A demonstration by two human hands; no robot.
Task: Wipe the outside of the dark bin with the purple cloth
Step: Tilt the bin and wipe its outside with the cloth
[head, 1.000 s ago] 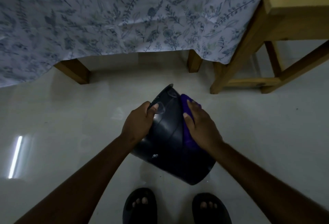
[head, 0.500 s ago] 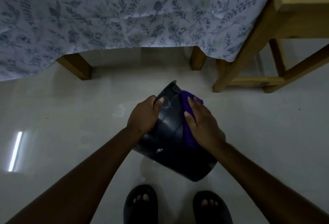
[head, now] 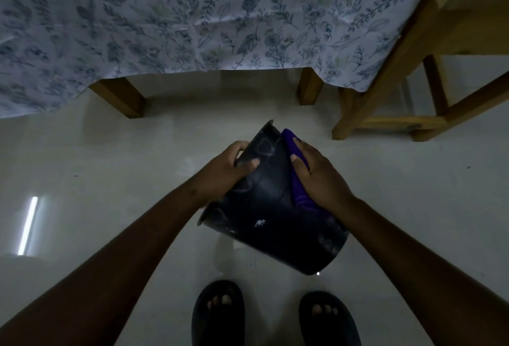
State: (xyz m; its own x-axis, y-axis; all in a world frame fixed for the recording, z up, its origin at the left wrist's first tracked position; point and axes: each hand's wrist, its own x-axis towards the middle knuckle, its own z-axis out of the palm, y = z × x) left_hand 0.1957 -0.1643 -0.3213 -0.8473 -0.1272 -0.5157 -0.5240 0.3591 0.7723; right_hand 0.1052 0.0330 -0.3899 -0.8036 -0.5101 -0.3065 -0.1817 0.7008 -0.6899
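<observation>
The dark bin (head: pixel 271 208) is tilted in the air above the pale floor, its rim pointing away from me and its base toward my feet. My left hand (head: pixel 230 165) grips the bin's left side near the rim, thumb on the outer wall. My right hand (head: pixel 316 177) presses the purple cloth (head: pixel 296 177) flat against the bin's right outer wall. The cloth shows as a strip along my fingers; the rest is hidden under my palm. Pale smudges mark the bin's wall.
A table draped with a floral cloth (head: pixel 192 20) stands ahead, wooden legs (head: pixel 121 98) showing below. A wooden chair (head: pixel 407 70) is at the right. My feet in dark slippers (head: pixel 217 315) stand on the glossy floor (head: pixel 96 169) just below the bin.
The bin has turned a little in my left hand, showing more of its smudged wall. My right hand with the cloth has slid slightly down the right side.
</observation>
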